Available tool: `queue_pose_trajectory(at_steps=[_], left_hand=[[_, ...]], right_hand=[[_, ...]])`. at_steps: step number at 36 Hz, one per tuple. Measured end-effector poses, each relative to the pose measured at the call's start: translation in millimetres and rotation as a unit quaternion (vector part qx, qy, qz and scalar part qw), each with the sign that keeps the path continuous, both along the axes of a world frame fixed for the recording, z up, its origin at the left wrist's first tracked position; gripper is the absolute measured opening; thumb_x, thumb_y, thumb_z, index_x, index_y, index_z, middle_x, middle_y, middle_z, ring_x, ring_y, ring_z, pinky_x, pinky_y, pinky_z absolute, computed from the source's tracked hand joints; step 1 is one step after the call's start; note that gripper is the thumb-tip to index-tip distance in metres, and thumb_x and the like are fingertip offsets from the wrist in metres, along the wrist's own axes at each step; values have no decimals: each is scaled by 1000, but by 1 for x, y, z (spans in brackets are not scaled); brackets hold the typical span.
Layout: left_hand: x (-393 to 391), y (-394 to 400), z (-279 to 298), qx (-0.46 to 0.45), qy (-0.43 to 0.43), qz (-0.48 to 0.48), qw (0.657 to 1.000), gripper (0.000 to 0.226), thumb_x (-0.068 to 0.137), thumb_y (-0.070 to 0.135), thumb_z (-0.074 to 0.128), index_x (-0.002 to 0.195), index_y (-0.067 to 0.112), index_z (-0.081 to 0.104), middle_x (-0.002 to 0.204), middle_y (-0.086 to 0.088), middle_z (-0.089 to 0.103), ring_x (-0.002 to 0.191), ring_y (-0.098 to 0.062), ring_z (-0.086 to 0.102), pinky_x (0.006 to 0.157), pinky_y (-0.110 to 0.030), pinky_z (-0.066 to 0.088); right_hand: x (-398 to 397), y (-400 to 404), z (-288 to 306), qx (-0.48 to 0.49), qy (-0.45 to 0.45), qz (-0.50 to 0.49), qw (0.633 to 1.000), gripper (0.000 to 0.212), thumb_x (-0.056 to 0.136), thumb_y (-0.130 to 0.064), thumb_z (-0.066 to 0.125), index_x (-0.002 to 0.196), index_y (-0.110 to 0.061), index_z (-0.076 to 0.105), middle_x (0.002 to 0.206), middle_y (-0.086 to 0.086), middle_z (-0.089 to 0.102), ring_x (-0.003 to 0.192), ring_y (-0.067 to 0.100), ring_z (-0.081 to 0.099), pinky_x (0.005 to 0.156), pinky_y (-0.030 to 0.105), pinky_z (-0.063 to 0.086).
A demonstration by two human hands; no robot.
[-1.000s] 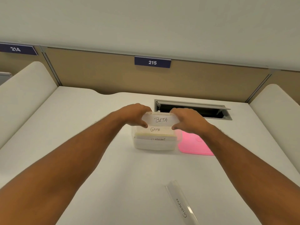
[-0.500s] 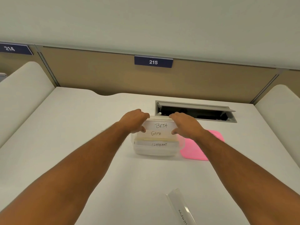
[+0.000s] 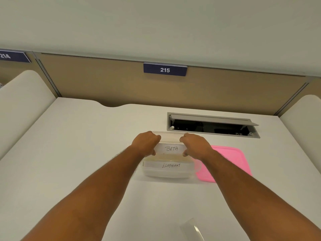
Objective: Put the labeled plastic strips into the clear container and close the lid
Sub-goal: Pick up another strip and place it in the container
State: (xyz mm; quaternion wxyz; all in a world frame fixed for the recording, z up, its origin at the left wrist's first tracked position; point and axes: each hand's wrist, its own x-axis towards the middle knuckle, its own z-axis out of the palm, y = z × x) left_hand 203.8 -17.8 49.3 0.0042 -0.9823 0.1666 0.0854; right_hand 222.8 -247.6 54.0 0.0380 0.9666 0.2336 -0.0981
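in the head view we see the clear container (image 3: pixel 168 171) sitting on the white desk (image 3: pixel 83 153), with both arms reaching out over it. the left hand (image 3: pixel 145 143) pinches the left end of the strip marked beta (image 3: pixel 171 148), and the right hand (image 3: pixel 194 144) pinches its right end, so the strip spans the gap between the two grips, held flat over the container's open top. inside the container, against the near wall, lies the strip marked elephant (image 3: pixel 171 165). the pink lid (image 3: pixel 231 162) lies flat on the desk just to the right of the container, partly under the right forearm. another clear strip (image 3: pixel 192 229) lies on the desk near the bottom edge, well apart from the container.
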Motion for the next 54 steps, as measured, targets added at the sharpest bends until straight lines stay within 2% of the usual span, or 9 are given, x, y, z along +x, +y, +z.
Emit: queue_pose_trajectory(at_steps=[5,12,16,21,28,37,44,51,54], left_hand=[[3,-4,-5,24,5,-2,1000,42,78,24,83,108,8,59,97,-10,65,97,-28,59,67,-36,44],[5,-8,-11,44,14,-2,999,34,76,14,83,86,11,51,92,-10,64,87,-28,60,61,-34,35],[6,-9,-14,47,18,-2,999,33,75,14,83,88,11,52,93,-10,64,82,-26,58,62,-34,35],[8,-11,-16,58,17,-5,998,31,76,12,82,93,9,56,94,-10,65,90,-28,61,64,-35,38],[4,-11,-21,56,8,6,998,16,86,3,66,95,9,55,99,-8,63,94,-29,62,66,-35,41],[-13,-18,-13,-32,-77,-2,996,11,91,12,64,96,11,55,96,-6,60,90,-26,57,64,-35,40],[-46,-35,-8,-152,-148,15,977,18,92,18,65,107,10,62,97,-3,61,94,-23,55,70,-39,52],[-91,-53,-7,-232,-174,5,957,15,86,12,72,100,11,66,92,-3,61,86,-21,55,58,-28,38],[-107,-58,-11,-254,-170,8,952,9,88,13,70,94,12,64,89,-1,59,83,-19,53,55,-27,38]], right_hand=[[5,1,-13,-14,12,1,1000,48,84,-28,77,125,-12,59,119,5,59,109,27,58,86,41,51],[8,3,-25,-13,18,7,1000,29,89,-21,70,113,-9,59,112,9,59,103,31,60,78,38,47],[7,3,-29,-8,21,4,1000,21,91,-15,64,110,-9,58,111,10,59,100,32,60,76,36,44],[3,4,-32,-18,14,4,1000,18,92,-6,54,109,-9,56,108,11,62,97,32,60,73,36,43],[-5,4,-31,0,-20,6,1000,20,90,1,49,105,-8,57,103,11,63,92,32,62,66,33,36],[-21,5,-20,45,-82,15,996,8,95,-12,55,101,-11,60,99,8,62,89,29,60,68,36,40],[-46,6,-10,101,-108,17,989,19,97,-22,57,112,-11,65,106,6,63,93,27,60,78,40,50],[-76,-1,-8,143,-141,21,979,16,90,-22,69,103,-14,69,100,2,61,91,23,56,73,38,50],[-90,-5,-9,151,-141,12,978,11,88,-24,72,97,-18,68,95,-2,59,85,18,53,69,35,51]])
